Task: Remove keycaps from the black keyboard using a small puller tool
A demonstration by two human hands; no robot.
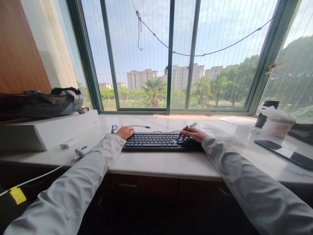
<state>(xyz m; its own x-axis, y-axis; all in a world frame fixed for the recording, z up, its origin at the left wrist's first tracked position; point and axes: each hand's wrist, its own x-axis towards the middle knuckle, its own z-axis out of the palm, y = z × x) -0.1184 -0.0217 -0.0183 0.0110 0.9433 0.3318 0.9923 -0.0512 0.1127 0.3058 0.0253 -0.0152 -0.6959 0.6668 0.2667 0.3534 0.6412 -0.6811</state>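
Observation:
A black keyboard [149,142] lies flat on the white marble sill in front of me. My left hand [125,132] is closed at its upper left corner, fingers curled against the edge. Over the keyboard's right part, my right hand [193,133] grips a small brush [179,137] with a dark blue handle. The brush slants down to the left, and its pale bristles rest on or just above the keys. My right hand and wrist hide the keyboard's right end.
On the left are a white box [66,129] with a dark bag [36,102] on it, a white device [85,148] and its cable. A phone [286,151], a bagged cup [278,124] and clear plastic [220,132] lie right. A loose cable [139,126] runs behind the keyboard.

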